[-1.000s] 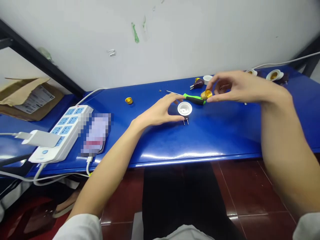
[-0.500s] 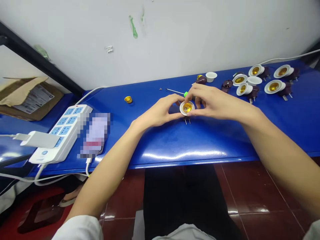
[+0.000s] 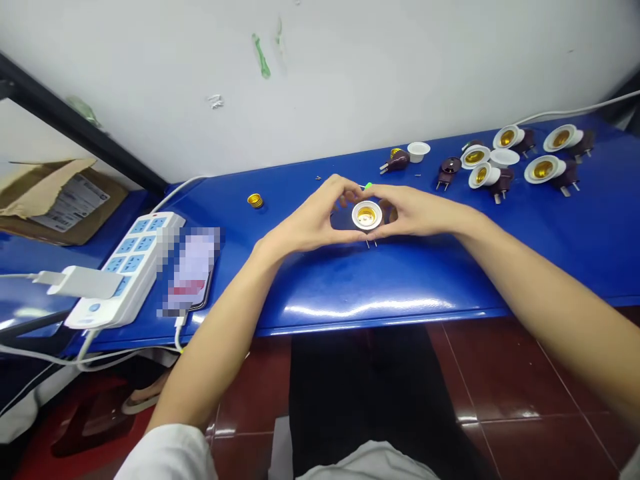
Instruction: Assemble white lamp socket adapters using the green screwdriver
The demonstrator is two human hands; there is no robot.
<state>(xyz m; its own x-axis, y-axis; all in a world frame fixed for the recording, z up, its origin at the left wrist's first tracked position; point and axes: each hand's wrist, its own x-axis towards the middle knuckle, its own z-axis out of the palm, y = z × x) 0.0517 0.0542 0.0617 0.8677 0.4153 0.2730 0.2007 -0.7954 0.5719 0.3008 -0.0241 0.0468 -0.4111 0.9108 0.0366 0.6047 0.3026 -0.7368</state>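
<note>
Between my two hands is a plug-in lamp socket (image 3: 367,216) with a white rim, a gold threaded inside facing me and two metal pins pointing down toward me. My left hand (image 3: 330,217) grips it from the left, thumb at the lower rim. From the right, my right hand (image 3: 403,210) holds the same socket, its thumb meeting the left thumb below the rim. The fingertips behind it are partly hidden. Just behind my fingers shows the green end of a screwdriver (image 3: 369,186). A loose gold threaded sleeve (image 3: 255,201) stands on the blue table (image 3: 345,287) to the left.
Several finished-looking lamp sockets (image 3: 545,169) lie at the right. Behind my right hand are a brown plug base (image 3: 449,172), a white ring (image 3: 419,152) and another brown plug part (image 3: 397,160). A power strip (image 3: 127,267), phone (image 3: 193,267) and cardboard box (image 3: 55,200) stand left.
My right hand has come down from above the socket's rim to its right side, fingers now behind it. The socket now faces me more upright, its inside plainer to see. The view shifted slightly.
</note>
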